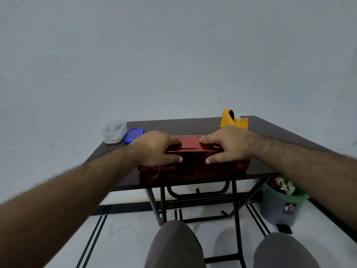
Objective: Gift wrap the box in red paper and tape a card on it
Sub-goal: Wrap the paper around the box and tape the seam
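The red-paper-wrapped rectangular box (193, 161) lies crosswise on the dark bench (193, 125); left hand (156, 147) and right hand (226, 145) press overlapping paper flaps flat on top, fingers spread, equally near.

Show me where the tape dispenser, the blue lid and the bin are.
tape dispenser (232, 120): head view, on its yellow body.
blue lid (134, 134): head view, on its flat top.
bin (278, 206): head view, on its grey side wall.
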`<state>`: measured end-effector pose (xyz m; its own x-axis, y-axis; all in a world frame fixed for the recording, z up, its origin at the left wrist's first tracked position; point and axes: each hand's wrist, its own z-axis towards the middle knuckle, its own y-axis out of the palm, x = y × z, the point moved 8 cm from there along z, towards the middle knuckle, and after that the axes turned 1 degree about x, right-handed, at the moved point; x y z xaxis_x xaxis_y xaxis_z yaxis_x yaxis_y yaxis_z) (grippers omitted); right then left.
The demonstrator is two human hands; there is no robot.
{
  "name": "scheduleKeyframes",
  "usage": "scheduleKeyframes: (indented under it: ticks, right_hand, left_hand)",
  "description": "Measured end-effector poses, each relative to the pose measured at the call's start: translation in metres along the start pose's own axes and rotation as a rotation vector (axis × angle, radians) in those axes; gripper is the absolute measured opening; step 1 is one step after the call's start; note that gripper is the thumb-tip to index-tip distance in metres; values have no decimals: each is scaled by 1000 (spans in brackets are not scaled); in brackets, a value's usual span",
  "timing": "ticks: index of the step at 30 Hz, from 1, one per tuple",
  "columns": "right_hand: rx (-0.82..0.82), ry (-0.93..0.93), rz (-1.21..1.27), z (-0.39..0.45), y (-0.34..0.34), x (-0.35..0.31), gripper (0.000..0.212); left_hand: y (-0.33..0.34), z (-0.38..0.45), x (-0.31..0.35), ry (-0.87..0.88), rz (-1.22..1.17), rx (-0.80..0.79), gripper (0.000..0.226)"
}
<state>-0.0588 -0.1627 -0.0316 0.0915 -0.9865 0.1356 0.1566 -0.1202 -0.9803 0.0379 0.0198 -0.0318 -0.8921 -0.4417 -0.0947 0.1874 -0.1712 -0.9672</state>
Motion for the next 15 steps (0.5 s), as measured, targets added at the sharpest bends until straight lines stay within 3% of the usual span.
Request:
scheduleKeyframes:
  ticks: [3,8,15]
  right_hand:
    - [88,-55,-126,-1,1,-9,93]
    - [206,-91,-243,-1,-8,-21,81]
    - [330,-107,-110,-2,-11,-37,59]
  left_hand:
    - [6,-7,7,37,95,87,62]
    - [7,-8,16,56,129,200,55]
    - [2,-9,26,28,215,313,45]
